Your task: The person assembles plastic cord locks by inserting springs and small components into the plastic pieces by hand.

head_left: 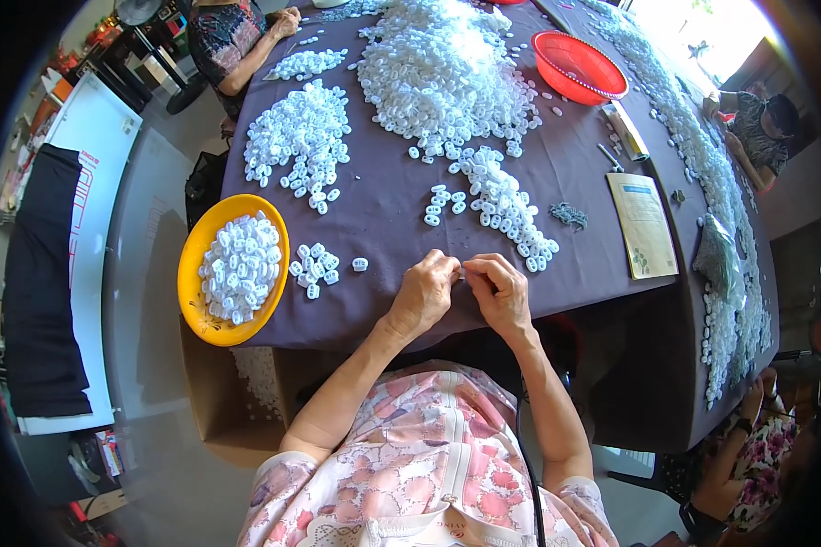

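My left hand (pixel 425 290) and my right hand (pixel 502 294) meet over the near edge of the dark cloth. Their fingertips are pinched together on a small white piece (pixel 462 272), mostly hidden by the fingers. It resembles the small white oval plastic pieces with two dark openings that lie around. One such white piece (pixel 359 264) lies alone left of my left hand, beside a small cluster (pixel 314 270). Past my hands, a strip of loose pieces (pixel 504 205) runs toward my right hand, with a few set apart (pixel 441 201).
A yellow bowl (pixel 191 290) of white pieces sits at the left edge, above a cardboard box (pixel 212 415). Large heaps (pixel 438 77) cover the far table. At right are a red basket (pixel 570 73), a tan booklet (pixel 643 226) and dark small parts (pixel 568 215). Other people work around the tables.
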